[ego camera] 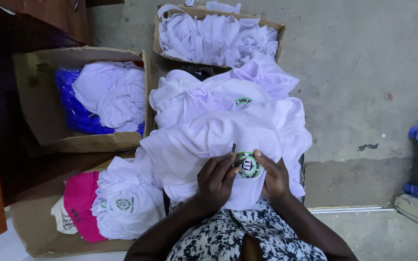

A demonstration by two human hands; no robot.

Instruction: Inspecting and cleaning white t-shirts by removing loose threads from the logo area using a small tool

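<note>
From the head camera, cardboard boxes of folded garments crowded the left and far sides; bare concrete floor lay open on the right. On the lap, a white shirt with a round green badge was pinched between left hand and right hand, each grip holding cloth.

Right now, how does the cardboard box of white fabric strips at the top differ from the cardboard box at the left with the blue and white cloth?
The cardboard box of white fabric strips holds only narrow loose strips, heaped to its rim; the cardboard box with blue and white cloth holds bundled garments in two colours, low inside. The strip box lies beyond the white shirt pile; the other lies left of it. Both are open brown cardboard on the floor.
</note>
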